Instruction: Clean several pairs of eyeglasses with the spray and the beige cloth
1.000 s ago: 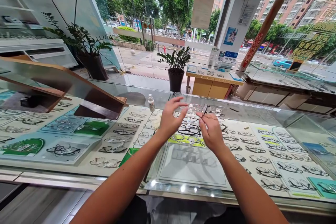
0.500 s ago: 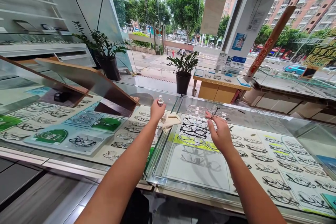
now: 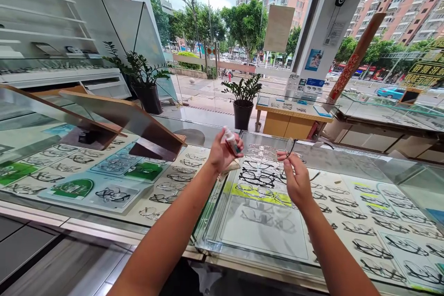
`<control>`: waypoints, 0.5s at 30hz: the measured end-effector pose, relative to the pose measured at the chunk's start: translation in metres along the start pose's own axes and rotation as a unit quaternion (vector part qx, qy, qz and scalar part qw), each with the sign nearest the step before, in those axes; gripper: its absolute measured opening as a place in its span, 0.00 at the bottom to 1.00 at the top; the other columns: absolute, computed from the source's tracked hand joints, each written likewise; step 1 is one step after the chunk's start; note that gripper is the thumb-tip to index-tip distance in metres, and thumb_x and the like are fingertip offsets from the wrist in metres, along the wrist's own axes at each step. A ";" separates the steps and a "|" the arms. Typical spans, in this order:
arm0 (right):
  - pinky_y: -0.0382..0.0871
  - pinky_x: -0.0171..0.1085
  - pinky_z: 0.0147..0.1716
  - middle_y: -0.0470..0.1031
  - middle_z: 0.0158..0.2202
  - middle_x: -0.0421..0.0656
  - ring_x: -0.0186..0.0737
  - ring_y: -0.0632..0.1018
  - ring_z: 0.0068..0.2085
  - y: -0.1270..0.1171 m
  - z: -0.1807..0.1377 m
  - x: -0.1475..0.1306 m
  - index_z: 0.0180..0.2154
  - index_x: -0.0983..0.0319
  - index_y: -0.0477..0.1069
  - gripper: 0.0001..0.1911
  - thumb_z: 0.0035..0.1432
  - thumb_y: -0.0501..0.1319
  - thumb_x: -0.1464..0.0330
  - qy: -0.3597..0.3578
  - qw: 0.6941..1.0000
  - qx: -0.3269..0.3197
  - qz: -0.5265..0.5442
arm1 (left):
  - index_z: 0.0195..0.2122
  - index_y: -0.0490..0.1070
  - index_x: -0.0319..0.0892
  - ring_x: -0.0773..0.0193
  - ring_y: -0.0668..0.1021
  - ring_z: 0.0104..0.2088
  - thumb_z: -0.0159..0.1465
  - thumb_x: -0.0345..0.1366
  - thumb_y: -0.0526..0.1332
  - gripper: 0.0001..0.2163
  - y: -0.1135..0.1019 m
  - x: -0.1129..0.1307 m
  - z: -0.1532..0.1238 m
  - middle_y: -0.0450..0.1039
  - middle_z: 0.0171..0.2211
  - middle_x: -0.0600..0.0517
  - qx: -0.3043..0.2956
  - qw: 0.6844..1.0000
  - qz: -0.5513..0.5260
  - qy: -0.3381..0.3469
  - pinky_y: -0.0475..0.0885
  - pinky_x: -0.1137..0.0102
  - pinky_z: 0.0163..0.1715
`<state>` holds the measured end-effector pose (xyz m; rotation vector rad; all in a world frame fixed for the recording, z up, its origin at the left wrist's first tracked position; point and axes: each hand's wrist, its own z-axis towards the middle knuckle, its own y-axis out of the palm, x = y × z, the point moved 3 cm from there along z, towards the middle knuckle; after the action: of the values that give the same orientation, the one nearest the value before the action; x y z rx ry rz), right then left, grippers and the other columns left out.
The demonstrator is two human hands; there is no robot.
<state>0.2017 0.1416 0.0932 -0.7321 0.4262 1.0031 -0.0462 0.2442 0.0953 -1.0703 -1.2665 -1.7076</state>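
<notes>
My left hand [image 3: 220,151] is wrapped round a small white bottle [image 3: 231,140], lifted and tilted towards the right above the glass counter [image 3: 263,236]. A pale cloth [image 3: 231,165] lies on the glass just under that hand. My right hand [image 3: 295,175] pinches a pair of clear-framed glasses [image 3: 277,149] by one temple and holds them up over the counter, a short way right of the bottle. Rows of eyeglass frames [image 3: 255,176] lie on display under the glass below both hands.
Tilted wood-edged glass panels [image 3: 121,118] stand on the counter at the left. Green and blue display cards [image 3: 71,188] lie among the frames. Beyond the counter are two potted plants [image 3: 243,97], a yellow cabinet [image 3: 291,118] and shop windows onto a street.
My left hand let go of the glasses, reached left to the bottle standing on the counter, then lifted it and tipped it towards the glasses. My right hand kept hold of the glasses.
</notes>
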 end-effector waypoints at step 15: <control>0.69 0.49 0.55 0.83 0.48 0.46 0.51 0.79 0.51 0.000 -0.002 -0.005 0.43 0.55 0.79 0.15 0.74 0.57 0.56 0.068 0.988 -0.060 0.122 | 0.28 0.69 0.42 0.63 0.66 0.30 0.66 0.61 0.58 0.25 0.059 -0.019 -0.038 0.65 0.28 0.53 -0.100 0.980 0.143 0.096 0.63 0.65 0.34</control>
<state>0.1989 0.1375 0.0954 -0.8742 0.5876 1.2211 0.0076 0.1951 0.0923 -1.1120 -0.7921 -1.6929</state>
